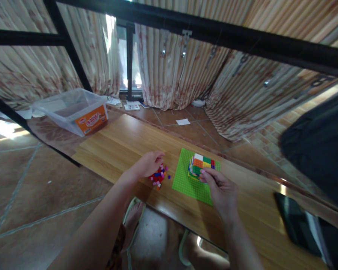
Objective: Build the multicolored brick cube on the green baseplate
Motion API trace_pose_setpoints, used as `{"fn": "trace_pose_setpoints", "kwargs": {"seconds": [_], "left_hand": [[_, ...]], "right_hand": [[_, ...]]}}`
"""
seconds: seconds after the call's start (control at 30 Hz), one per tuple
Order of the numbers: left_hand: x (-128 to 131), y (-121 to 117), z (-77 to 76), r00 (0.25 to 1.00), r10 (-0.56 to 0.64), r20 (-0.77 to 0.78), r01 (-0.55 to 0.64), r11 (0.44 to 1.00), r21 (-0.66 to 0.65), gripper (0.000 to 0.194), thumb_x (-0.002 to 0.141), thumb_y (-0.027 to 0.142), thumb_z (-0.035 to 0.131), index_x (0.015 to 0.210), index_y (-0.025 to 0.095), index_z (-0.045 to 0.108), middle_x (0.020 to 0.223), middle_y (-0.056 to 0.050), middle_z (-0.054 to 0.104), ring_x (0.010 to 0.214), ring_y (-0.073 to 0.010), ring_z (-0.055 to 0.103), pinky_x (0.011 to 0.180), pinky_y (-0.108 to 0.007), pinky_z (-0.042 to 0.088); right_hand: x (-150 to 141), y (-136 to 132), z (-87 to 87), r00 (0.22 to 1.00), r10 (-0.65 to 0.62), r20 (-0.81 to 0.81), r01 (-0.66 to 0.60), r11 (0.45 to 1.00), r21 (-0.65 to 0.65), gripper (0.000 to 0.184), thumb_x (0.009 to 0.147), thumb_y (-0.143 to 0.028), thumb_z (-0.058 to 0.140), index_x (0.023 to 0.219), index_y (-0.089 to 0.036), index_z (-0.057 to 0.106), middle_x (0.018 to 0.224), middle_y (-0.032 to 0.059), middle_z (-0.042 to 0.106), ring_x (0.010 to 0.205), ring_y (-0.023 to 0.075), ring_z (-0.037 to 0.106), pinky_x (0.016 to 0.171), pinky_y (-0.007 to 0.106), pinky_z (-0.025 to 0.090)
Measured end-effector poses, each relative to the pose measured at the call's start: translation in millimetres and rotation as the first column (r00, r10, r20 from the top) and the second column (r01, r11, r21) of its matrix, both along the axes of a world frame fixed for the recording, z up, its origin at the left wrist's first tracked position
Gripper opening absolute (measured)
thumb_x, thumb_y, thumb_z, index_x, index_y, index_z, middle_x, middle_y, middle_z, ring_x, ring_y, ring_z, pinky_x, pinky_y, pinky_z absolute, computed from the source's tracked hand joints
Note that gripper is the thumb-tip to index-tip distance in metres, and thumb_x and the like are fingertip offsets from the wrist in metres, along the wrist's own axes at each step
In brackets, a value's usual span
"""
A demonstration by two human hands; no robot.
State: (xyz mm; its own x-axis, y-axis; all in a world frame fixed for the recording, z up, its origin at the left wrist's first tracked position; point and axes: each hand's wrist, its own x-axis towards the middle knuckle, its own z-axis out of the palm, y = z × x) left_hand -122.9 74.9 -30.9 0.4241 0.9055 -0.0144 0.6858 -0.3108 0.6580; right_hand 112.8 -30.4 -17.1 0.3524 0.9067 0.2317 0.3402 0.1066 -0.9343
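Observation:
My right hand is closed in a pinch on a small pink brick. It is at the near right corner of a block of stacked toy bricks, whose top shows white, orange, green, yellow and red patches. The block stands on a green studded baseplate. My left hand hovers at the far left edge of a pile of loose small bricks, red, pink, blue and orange among them. Its fingers are loosely bent and apart, and I see nothing held in them.
The wooden table runs from left to right below me. A clear plastic bin with an orange label is at the far left. Dark flat devices lie at the right end. A black metal bar crosses above, with curtains behind.

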Motion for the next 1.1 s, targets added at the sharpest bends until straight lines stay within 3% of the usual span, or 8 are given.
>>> {"fn": "trace_pose_setpoints", "kwargs": {"seconds": [0.13,0.37,0.5,0.67,0.93,1.1], "left_hand": [[0,2,-3.4,1.000,-0.011,0.021,0.010,0.999,0.051,0.035,0.087,0.019,0.042,0.112,0.013,0.064,0.105,-0.009,0.072,0.095,-0.0184,0.067,0.088,-0.029,0.051],[0,4,-0.9,1.000,-0.022,0.007,0.022,0.998,0.065,0.033,0.086,0.020,0.043,0.110,0.013,0.065,0.106,-0.010,0.072,0.096,-0.0191,0.067,0.089,-0.030,0.050],[0,6,-3.5,1.000,-0.017,-0.004,0.017,0.998,0.057,0.036,0.086,0.021,0.043,0.115,0.012,0.063,0.111,-0.011,0.070,0.101,-0.0200,0.066,0.092,-0.030,0.050],[-1,7,-4.8,1.000,-0.014,-0.028,0.016,0.997,0.072,0.037,0.087,0.022,0.044,0.118,0.011,0.062,0.116,-0.012,0.069,0.106,-0.0213,0.065,0.096,-0.032,0.048],[-1,6,-2.5,1.000,-0.019,-0.004,0.019,0.999,0.051,0.037,0.087,0.022,0.045,0.118,0.012,0.061,0.116,-0.011,0.069,0.104,-0.0191,0.065,0.094,-0.030,0.048],[-2,6,-2.6,1.000,-0.013,-0.025,0.014,0.998,0.065,0.035,0.087,0.023,0.046,0.117,0.013,0.061,0.114,-0.010,0.070,0.104,-0.0198,0.066,0.094,-0.031,0.049]], "right_hand": [[12,-5,1.3,1.000,0.005,-0.030,-0.005,1.000,0.006,0.023,0.082,-0.038,0.066,0.093,-0.020,0.073,0.084,0.0042,0.074,0.073,0.0185,0.070,0.069,0.035,0.058],[36,-6,-1.9,0.966,-0.076,0.247,0.053,0.994,0.099,0.017,0.082,-0.036,0.065,0.085,-0.022,0.074,0.090,0.0052,0.071,0.083,0.0187,0.066,0.073,0.033,0.054],[42,-3,-8.6,0.949,-0.123,0.291,0.090,0.988,0.122,0.018,0.081,-0.038,0.066,0.084,-0.023,0.075,0.097,0.0062,0.067,0.089,0.0195,0.063,0.071,0.033,0.052],[46,1,-17.9,0.937,-0.120,0.327,0.100,0.992,0.078,0.021,0.080,-0.042,0.066,0.083,-0.023,0.077,0.100,0.0068,0.064,0.093,0.0211,0.061,0.080,0.038,0.051],[48,6,-25.5,0.960,-0.134,0.246,0.129,0.991,0.034,0.023,0.076,-0.044,0.069,0.079,-0.022,0.077,0.101,0.0070,0.063,0.094,0.0213,0.061,0.084,0.041,0.050],[47,8,-27.1,0.983,-0.126,0.131,0.121,0.992,0.043,0.023,0.072,-0.044,0.073,0.076,-0.021,0.075,0.098,0.0070,0.064,0.090,0.0206,0.062,0.076,0.037,0.053]]}}
